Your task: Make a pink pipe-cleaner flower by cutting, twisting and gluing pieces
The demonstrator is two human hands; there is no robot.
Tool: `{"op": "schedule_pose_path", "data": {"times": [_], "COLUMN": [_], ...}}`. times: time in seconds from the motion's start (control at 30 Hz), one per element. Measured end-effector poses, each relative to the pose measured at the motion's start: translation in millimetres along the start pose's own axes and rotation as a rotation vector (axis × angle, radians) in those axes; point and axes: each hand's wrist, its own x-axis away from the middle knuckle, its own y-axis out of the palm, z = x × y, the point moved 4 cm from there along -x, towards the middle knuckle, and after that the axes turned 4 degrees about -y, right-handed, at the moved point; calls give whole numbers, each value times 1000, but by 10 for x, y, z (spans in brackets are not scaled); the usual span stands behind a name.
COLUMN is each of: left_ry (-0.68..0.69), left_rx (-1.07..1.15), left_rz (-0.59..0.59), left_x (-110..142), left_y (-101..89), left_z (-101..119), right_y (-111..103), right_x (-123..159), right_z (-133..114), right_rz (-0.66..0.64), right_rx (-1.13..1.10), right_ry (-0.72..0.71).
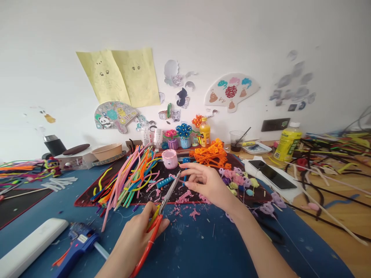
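Observation:
My left hand (138, 234) is closed round the red and yellow handles of a pair of scissors (162, 212), whose blades point up and right. The blade tips meet a short pink pipe cleaner piece (174, 177) that my right hand (206, 184) pinches between thumb and fingers. Both hands hover over a blue mat (197, 247) strewn with pink fuzz scraps (189, 211). Just beyond lies a black tray (87, 195) carrying a heap of coloured pipe cleaners (130, 179).
A blue glue gun (77, 243) and a white case (29, 247) lie at lower left. A pink cup (169, 158), orange pipe-cleaner pieces (210, 154), pastel flowers (237, 179), a phone (271, 174), bottles and a plastic cup stand behind; black stems clutter the right.

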Motion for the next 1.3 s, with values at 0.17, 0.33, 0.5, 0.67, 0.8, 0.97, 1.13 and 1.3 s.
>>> {"op": "schedule_pose_path", "data": {"times": [0.17, 0.33, 0.5, 0.67, 0.8, 0.97, 1.13, 1.3], "left_ry": [46, 59, 71, 64, 84, 56, -32, -116], "left_rx": [10, 20, 25, 38, 70, 179, 229, 273], "left_rz": [56, 60, 59, 67, 86, 102, 48, -11], "left_x": [-15, -29, -22, -22, -40, 26, 92, 71], "left_y": [-5, -1, -24, -16, 39, 25, -23, -2], "left_z": [5, 0, 29, -1, -58, 44, 182, 189], "right_y": [-5, -6, -7, -11, -12, -13, -37, -60], "right_x": [-2, 1, 1, -1, 5, 10, 0, -3], "right_z": [-3, -6, -11, 1, -5, -1, 32, 53], "right_rz": [13, 13, 19, 19, 29, 25, 42, 56], "right_rx": [18, 27, 18, 18, 30, 43, 54, 99], "right_ry": [0, -6, -4, 4, 13, 52, 86, 122]}}
